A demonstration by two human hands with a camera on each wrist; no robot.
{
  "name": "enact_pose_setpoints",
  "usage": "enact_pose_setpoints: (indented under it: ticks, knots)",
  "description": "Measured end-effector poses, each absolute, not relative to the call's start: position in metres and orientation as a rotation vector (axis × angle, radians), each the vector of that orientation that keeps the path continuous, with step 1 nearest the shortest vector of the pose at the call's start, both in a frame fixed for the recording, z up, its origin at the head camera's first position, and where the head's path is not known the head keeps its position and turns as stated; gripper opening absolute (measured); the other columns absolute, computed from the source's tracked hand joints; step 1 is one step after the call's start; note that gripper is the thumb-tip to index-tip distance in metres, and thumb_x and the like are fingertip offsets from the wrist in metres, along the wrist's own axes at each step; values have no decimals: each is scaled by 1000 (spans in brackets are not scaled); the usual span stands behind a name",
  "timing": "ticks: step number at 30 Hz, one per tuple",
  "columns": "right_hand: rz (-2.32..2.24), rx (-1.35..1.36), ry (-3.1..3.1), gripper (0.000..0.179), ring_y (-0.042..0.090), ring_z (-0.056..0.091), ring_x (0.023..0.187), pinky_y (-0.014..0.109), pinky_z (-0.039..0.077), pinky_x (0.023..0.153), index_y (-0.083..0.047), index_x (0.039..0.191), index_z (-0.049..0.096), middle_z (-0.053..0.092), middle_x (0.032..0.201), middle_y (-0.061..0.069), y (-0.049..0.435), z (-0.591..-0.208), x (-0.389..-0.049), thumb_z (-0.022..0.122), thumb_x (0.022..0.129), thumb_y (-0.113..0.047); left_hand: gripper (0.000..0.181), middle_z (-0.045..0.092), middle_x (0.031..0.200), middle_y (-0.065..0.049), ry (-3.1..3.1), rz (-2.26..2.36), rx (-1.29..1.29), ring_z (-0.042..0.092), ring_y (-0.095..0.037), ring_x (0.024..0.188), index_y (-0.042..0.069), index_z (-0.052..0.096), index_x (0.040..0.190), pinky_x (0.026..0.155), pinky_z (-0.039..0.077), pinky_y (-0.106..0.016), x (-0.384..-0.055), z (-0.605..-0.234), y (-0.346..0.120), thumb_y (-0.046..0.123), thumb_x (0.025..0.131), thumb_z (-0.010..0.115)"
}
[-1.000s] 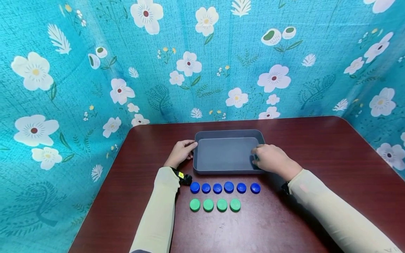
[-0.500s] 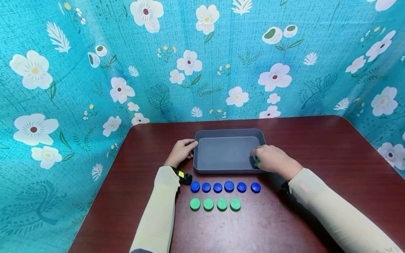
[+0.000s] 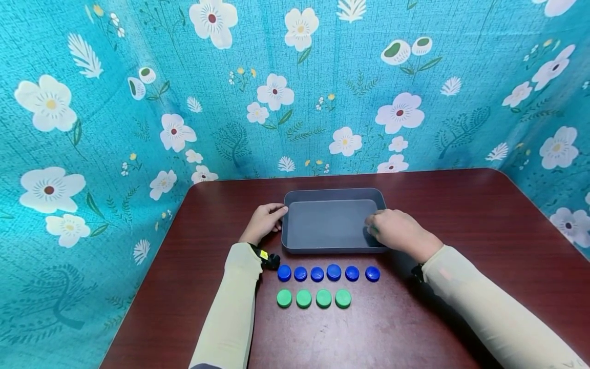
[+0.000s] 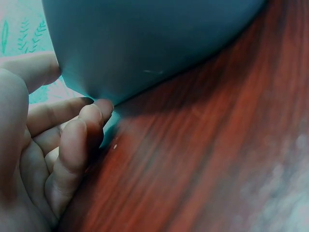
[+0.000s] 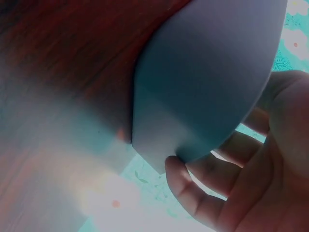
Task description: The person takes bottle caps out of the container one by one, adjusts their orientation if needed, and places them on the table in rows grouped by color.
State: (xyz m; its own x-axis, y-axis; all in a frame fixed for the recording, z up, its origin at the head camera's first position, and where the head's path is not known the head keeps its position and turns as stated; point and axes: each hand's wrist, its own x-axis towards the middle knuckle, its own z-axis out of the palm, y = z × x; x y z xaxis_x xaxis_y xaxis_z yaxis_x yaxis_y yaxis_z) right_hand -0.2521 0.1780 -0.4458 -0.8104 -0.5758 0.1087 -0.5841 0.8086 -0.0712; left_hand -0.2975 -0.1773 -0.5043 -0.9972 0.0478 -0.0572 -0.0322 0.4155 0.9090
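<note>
A grey rectangular tray (image 3: 329, 223) lies on the dark red table. My left hand (image 3: 264, 223) grips its left side, thumb at the rim and the other fingers curled against the outer wall, as the left wrist view shows. Over the right wall reaches my right hand (image 3: 397, 233), its fingertips down inside the tray. They pinch a green bottle cap, of which only a sliver shows between the fingers. In the right wrist view the little finger (image 5: 177, 176) bends near the outside of the tray wall, which hides the other fingertips.
In front of the tray runs a row of several blue bottle caps (image 3: 334, 272). Closer to me is a row of several green bottle caps (image 3: 323, 298). A blue flowered curtain (image 3: 295, 92) hangs behind the table (image 3: 451, 205).
My right hand has shifted slightly over the tray's right end, and the green between its fingers showed more clearly half a second ago. The left hand and the cap rows stay put.
</note>
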Motion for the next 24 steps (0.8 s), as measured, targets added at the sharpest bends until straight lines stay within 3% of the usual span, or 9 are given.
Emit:
enact_pose_setpoints:
  ticks: [4,8,11,14,20,24]
  knots:
    - [164,942,-2873,18,11,54,55,35,55,55,-4,107,71,66,78,7,178,-445,-252,68,92,-13,43,66,89,-9,2582,1655,8,61,-23,62,9,67,124,56,54,-34,-297,-503,-177,40,94,64]
    - [157,982,-2790,21,10,42,45,28,42,42,-3,114,66,52,62,1,180,-447,-252,63,95,-12,44,66,88,-9,2582,1652,8,61,-24,62,10,67,124,56,54,-34,-297,-504,-177,41,93,64]
    - [168,1001,-2721,31,10,38,43,27,38,38,-1,125,60,55,66,6,182,-449,-252,63,95,-12,44,66,89,-9,2579,1652,5,61,-24,62,10,67,124,56,54,-34,-298,-505,-177,41,93,65]
    - [198,1003,-2695,40,10,39,42,29,44,41,-1,131,57,60,81,14,182,-448,-252,65,95,-14,43,66,89,-9,2578,1650,6,61,-23,62,10,67,124,56,54,-34,-298,-505,-177,40,93,65]
    - [189,1018,-2682,37,8,37,42,27,46,45,0,125,64,57,92,14,181,-447,-253,70,90,-12,43,66,90,-9,2572,1642,3,61,-24,63,10,66,125,57,54,-34,-297,-503,-176,39,94,64]
    - [135,1008,-2693,37,12,47,50,31,50,50,-1,119,67,60,95,13,179,-446,-254,75,85,-13,43,66,89,-9,2568,1638,-2,62,-24,63,10,66,125,57,54,-34,-297,-501,-177,39,94,65]
